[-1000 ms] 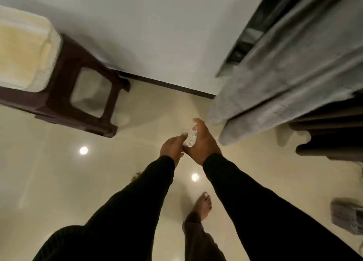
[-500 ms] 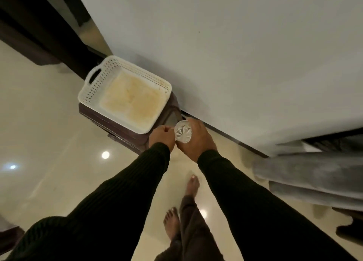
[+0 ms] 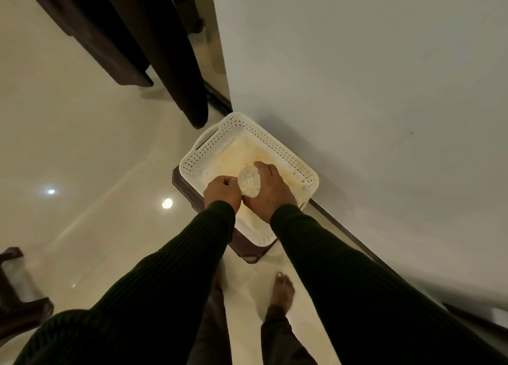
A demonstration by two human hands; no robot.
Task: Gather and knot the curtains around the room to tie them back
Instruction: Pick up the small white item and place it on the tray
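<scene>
Curtains (image 3: 154, 51) hanging, hands (image 3: 270, 191) holding bottle (image 3: 248, 184)

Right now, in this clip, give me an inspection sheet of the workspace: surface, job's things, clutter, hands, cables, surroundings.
Surface: glossy pale tiled floor with reflected lights.
Job's things: dark curtain hanging at upper left, not being handled.
Clutter: white perforated basket on a dark brown stool against the wall; clear plastic bottle above the basket.
Hands: right hand grips the bottle; left hand is curled beside it, its contact unclear.
Cables: nothing seen.
Surroundings: plain white wall; dark furniture at lower left; the person's bare foot.
</scene>
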